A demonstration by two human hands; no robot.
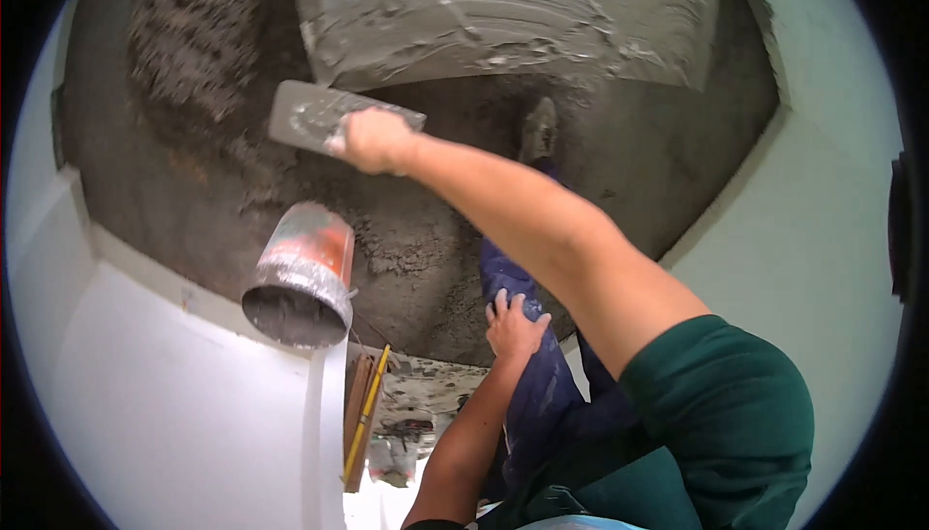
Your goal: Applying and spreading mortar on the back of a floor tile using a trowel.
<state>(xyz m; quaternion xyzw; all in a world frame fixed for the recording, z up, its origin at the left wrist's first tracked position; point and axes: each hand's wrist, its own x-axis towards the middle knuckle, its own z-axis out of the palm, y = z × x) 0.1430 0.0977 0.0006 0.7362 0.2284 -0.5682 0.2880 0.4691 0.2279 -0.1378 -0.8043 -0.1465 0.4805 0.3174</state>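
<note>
My right hand (375, 140) grips a grey rectangular trowel (305, 119) smeared with mortar, held over dark, rough screed (397, 240) at the upper left of centre. My left hand (515, 322) rests with fingers spread on my blue trouser knee, holding nothing. A smooth grey slab of wet mortar (503, 7) covers the upper middle, with a rough mortar patch (184, 36) to its left. My shoe (538, 128) is just below the slab.
An orange, plaster-splashed bucket (310, 240) lies on its side at left. Pale walls (164, 365) curve along both sides. Below the bucket, a yellow level (366, 419) leans by wooden boards (353, 394), near several blurred items on a lower floor.
</note>
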